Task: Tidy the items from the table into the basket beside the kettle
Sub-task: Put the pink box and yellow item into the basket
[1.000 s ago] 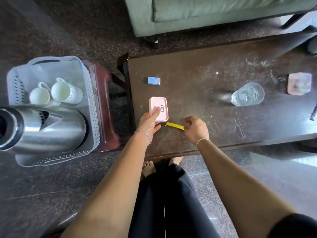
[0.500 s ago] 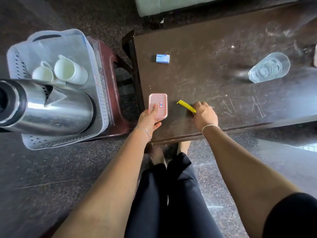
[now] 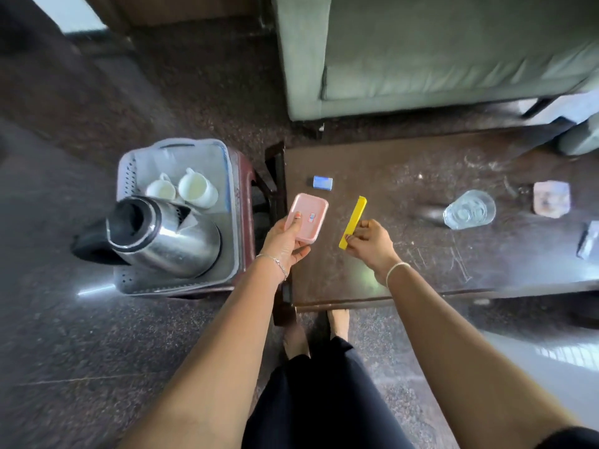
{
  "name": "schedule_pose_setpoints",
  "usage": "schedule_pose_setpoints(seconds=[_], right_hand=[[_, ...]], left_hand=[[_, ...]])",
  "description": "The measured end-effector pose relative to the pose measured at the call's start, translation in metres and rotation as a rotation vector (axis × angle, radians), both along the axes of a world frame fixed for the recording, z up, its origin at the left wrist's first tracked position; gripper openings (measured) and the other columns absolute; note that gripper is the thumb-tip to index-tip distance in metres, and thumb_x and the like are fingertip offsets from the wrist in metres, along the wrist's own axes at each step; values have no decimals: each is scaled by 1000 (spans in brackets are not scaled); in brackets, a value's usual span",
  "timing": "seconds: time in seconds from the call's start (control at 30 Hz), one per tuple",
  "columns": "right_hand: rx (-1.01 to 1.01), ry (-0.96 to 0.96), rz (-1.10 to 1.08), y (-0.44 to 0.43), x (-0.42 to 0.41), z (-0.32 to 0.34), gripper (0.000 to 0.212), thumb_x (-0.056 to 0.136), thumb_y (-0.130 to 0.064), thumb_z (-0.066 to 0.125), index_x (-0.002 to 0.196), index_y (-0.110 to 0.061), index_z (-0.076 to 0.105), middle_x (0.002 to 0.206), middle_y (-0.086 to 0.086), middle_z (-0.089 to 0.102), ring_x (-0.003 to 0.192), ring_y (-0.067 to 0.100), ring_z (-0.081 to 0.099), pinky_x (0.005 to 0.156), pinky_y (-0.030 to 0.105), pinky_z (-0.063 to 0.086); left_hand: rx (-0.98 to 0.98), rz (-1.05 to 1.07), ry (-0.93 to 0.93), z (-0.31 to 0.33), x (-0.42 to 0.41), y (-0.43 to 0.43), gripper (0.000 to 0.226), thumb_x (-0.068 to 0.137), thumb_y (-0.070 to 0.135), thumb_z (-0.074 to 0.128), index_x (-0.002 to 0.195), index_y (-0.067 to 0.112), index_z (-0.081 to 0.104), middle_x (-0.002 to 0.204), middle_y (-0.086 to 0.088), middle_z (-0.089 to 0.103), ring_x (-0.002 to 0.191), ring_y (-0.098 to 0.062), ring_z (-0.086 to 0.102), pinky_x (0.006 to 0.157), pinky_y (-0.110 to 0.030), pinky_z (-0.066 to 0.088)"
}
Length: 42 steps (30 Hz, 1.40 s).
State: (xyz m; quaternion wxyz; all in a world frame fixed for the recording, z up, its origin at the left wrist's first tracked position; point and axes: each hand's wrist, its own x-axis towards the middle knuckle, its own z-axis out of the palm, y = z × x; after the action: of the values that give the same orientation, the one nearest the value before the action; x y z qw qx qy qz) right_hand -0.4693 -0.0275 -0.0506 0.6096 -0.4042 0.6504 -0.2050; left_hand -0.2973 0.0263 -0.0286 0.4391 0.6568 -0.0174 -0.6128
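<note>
My left hand (image 3: 283, 246) grips a pink rectangular box (image 3: 308, 217) by its near end, lifted above the table's left edge. My right hand (image 3: 371, 243) pinches the near end of a flat yellow stick (image 3: 353, 220), which points away from me over the dark wooden table (image 3: 405, 254). To the left, a white perforated basket (image 3: 129, 166) sits on a red stool and holds a steel kettle (image 3: 165, 239) and two white cups (image 3: 181, 189). A small blue box (image 3: 323, 182) lies on the table beyond both hands.
A clear glass (image 3: 470, 209) lies on the table to the right. Past it rest a pinkish square item (image 3: 551, 198) and a small object (image 3: 588, 239) at the right edge. A green sofa (image 3: 437, 53) stands behind the table. My feet are below the table's near edge.
Both hands have lifted their items off the table: the pink box is raised and tilted, and the yellow stick now points away from me. The camera view has pulled back.
</note>
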Motion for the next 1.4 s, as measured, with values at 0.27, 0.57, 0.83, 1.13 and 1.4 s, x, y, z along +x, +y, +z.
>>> schedule_pose_setpoints(seconds=[0.27, 0.57, 0.83, 1.13, 1.4], right_hand=[[-63, -159, 234, -40, 30, 85, 83, 80, 6, 67, 145, -27, 27, 98, 19, 67, 75, 25, 68, 69, 36, 59], [-73, -245, 488, -85, 98, 137, 84, 81, 9, 63, 137, -43, 30, 86, 17, 56, 73, 27, 65, 62, 36, 60], [-207, -135, 435, -80, 174, 142, 44, 86, -2, 61, 119, -25, 47, 88, 12, 56, 68, 23, 63, 61, 35, 59], [-262, 24, 295, -65, 250, 109, 27, 85, -7, 61, 108, -20, 58, 89, 8, 61, 74, 22, 67, 61, 33, 60], [-392, 321, 392, -45, 292, 83, 26, 83, -17, 62, 108, -25, 60, 75, -17, 56, 86, 26, 64, 77, 34, 51]], left_hand=[[-134, 107, 5, 82, 25, -28, 14, 93, 41, 56, 98, 30, 62, 103, -4, 67, 95, -25, 63, 72, -37, 57], [-207, 285, -118, 129, 87, -36, 15, 95, 26, 57, 109, 21, 61, 103, -8, 68, 90, -22, 63, 74, -35, 57], [-126, 441, -297, 144, 184, -20, 21, 88, 28, 67, 93, 8, 65, 88, -10, 67, 68, -17, 61, 60, -27, 52], [-46, 377, -406, 116, 287, -12, 23, 92, 23, 63, 104, 4, 62, 94, -14, 63, 66, -16, 60, 53, -24, 54], [76, 216, -481, 61, 348, -15, 29, 95, 12, 56, 116, -7, 59, 106, -20, 63, 89, -27, 57, 89, -44, 51]])
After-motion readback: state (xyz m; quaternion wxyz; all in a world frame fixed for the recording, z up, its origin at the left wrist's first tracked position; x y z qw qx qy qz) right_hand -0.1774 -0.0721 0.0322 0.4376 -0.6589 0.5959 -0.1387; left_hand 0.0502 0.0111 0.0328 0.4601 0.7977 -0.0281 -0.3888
